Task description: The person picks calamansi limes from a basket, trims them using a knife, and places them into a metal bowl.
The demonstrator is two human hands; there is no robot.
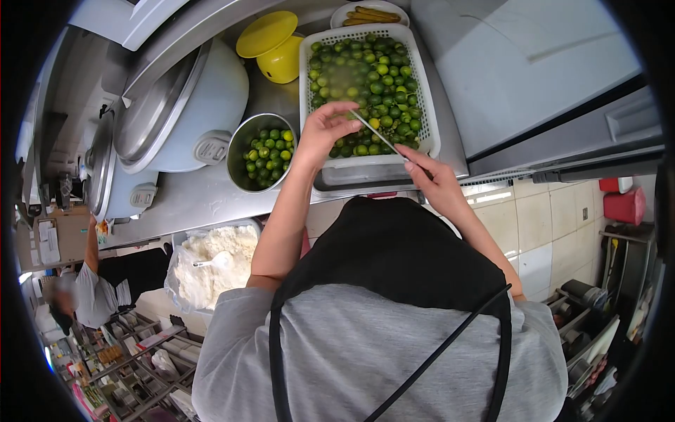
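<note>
Bare steel gleams on the table (193, 200) that I look down on through the head camera, with rice cookers (225, 84) along its left part and a yellow container (281, 65) behind. A white perforated basket (305, 105) full of small green citrus fruit (383, 74) sits in front of me. My right hand (430, 181) pinches a slim knife (383, 138) by its handle over the basket's near part, the blade slanting up toward my left hand (327, 133). That hand's thumb and forefinger curl near the tip; I cannot tell whether they grip anything. Left of the basket stands a steel pot (241, 141), also holding fruit.
</note>
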